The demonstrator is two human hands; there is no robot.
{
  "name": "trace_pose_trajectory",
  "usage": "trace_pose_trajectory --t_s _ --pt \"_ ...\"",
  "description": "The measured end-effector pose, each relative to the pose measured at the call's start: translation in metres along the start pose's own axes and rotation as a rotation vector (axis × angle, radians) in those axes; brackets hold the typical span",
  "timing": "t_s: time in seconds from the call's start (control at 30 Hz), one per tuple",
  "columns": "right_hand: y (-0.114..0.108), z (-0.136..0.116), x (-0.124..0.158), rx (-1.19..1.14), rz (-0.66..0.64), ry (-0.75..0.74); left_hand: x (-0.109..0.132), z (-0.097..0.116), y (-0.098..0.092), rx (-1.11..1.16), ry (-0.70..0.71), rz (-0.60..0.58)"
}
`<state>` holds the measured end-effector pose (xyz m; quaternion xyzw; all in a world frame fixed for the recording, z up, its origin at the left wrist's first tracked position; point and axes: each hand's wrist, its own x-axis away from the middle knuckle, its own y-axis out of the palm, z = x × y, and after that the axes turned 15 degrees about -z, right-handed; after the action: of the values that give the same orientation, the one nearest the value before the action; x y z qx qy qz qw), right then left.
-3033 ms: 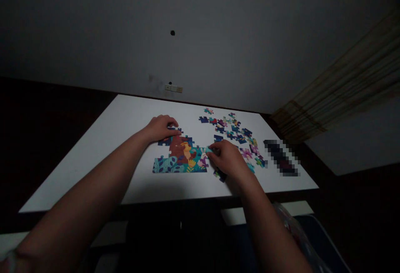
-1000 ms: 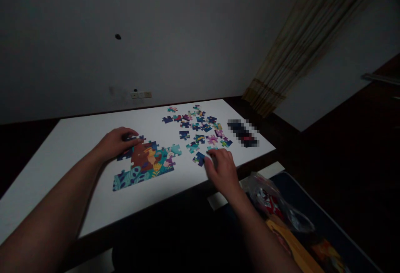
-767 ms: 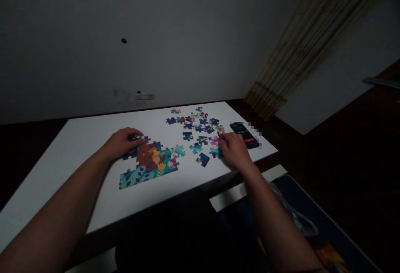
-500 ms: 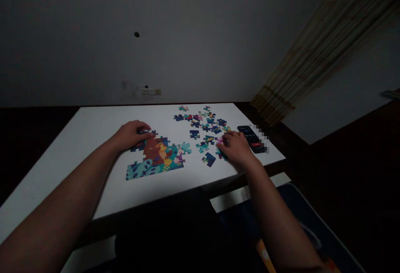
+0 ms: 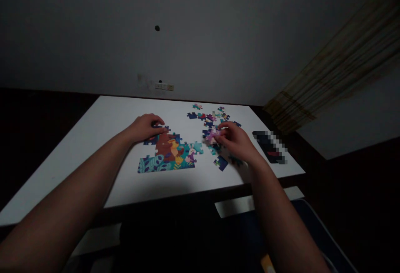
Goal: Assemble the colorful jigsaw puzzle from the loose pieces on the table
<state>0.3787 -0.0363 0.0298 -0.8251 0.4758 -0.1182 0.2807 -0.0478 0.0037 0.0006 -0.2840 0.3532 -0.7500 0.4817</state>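
Note:
A partly joined jigsaw puzzle (image 5: pixel 168 152) lies flat on the white table, showing a brown bear, a rabbit and leaves. At its upper left edge rests my left hand (image 5: pixel 146 128), fingers loosely curved and apart from the thumb, which touches the top pieces. Between the thumb and fingers of my right hand (image 5: pixel 235 140) is a pink-purple puzzle piece (image 5: pixel 213 135), lifted over the loose pieces. A dark blue puzzle piece (image 5: pixel 221 163) lies just below that hand. The hand and the held piece partly cover other pieces.
Several loose puzzle pieces (image 5: pixel 210 117) are scattered toward the table's far side. A dark phone (image 5: pixel 269 147), partly pixelated, lies at the right of the white table (image 5: pixel 156 189). Behind stands a wall with sockets (image 5: pixel 164 86); a curtain (image 5: pixel 293 98) hangs at right.
My right hand has picked up the pink-purple piece and moved it left, toward the joined puzzle. My left hand stays at the puzzle's upper edge. The whole view has shifted slightly.

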Motion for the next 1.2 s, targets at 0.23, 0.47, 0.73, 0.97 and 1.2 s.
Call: trace_pose_trajectory --t_s 0.23,0.47,0.73,0.97,1.2 --pt "0.015 -0.001 -0.100 0.148 -0.261 -0.063 0.003 0.001 0.002 0.006 0.012 0.015" --pt "0.024 0.019 -0.118 0.412 -0.113 -0.153 0.008 0.006 0.001 -0.016 0.016 0.021" --pt "-0.073 0.056 -0.093 0.182 0.793 -0.038 0.012 -0.001 -0.002 -0.059 -0.010 0.035" --pt "-0.100 0.089 -0.069 0.516 0.395 0.569 0.012 -0.006 -0.005 -0.036 -0.031 0.028" --pt "-0.086 0.085 -0.065 0.578 0.070 0.622 0.012 -0.011 -0.005 -0.029 -0.035 0.017"
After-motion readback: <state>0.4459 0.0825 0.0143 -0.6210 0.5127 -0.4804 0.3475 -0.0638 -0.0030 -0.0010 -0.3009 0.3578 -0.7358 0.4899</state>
